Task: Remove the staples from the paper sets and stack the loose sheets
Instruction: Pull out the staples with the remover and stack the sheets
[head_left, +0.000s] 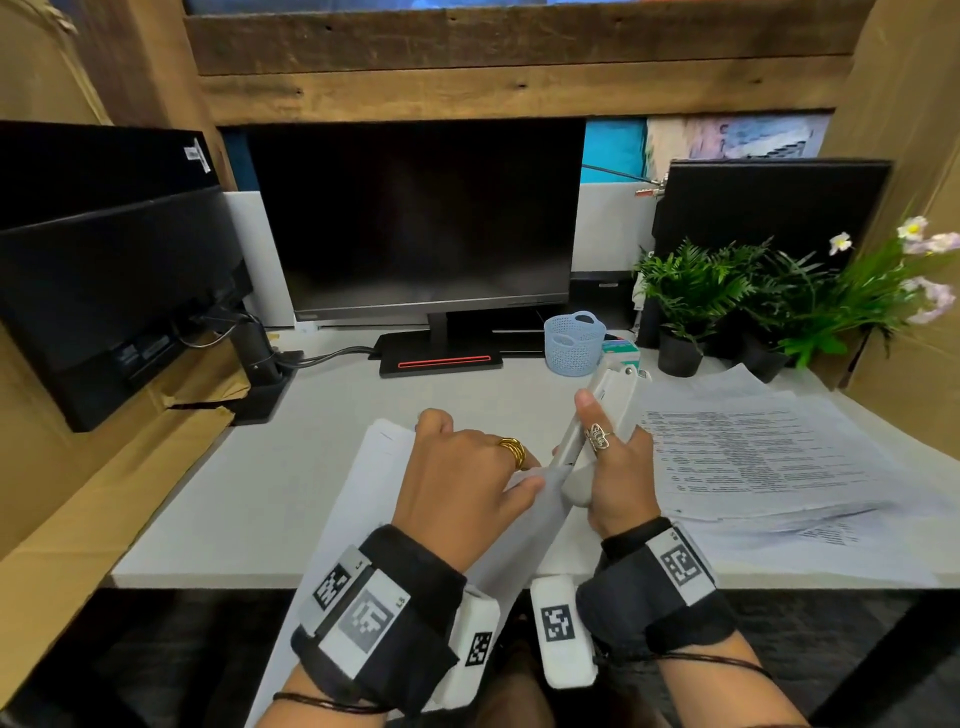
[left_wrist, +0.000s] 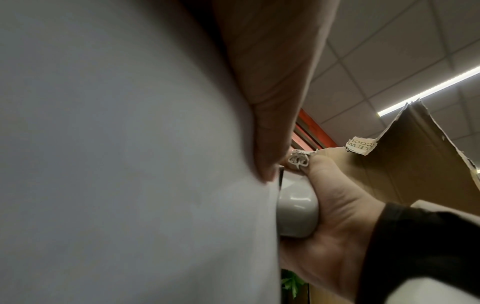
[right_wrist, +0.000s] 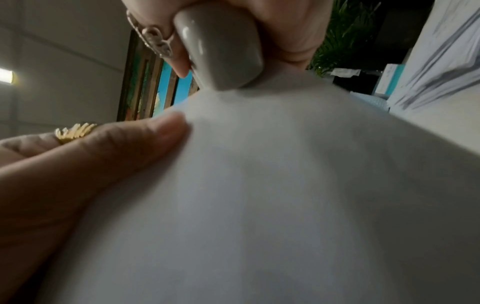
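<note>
Left grip: I see the left hand (head_left: 462, 467) curled over the upper part of a white stapled paper set (head_left: 363, 488), fingers above the sheets and thumb alongside the near edge, pinching the paper. A gold ring (head_left: 511, 451) sits on one finger.
Right grip: I see the right hand (head_left: 610, 467) wrapped round a long grey plastic stapler-shaped tool (head_left: 597, 426), index finger laid along its upper side. A silver ring (head_left: 598, 435) is on that finger.
Tool position: the grey tool is tilted, its far end raised toward the back of the worktop, its near rounded end (right_wrist: 221, 47) meeting the paper set's corner just beside the left thumb (right_wrist: 145, 139).
Staple: I cannot tell from any view where the staple sits; the contact point is hidden.
Paper set location: it lies diagonally over the front edge of the white worktop (head_left: 270, 467), lifted at the gripped corner.
Loose sheets: a spread pile of printed white sheets (head_left: 769, 457) lies on the worktop to the right of the hands.
Surroundings: a dark monitor (head_left: 415, 218) stands at the back centre; a small light-blue perforated basket (head_left: 574, 343) and green potted plants (head_left: 696, 291) stand at the back right.
</note>
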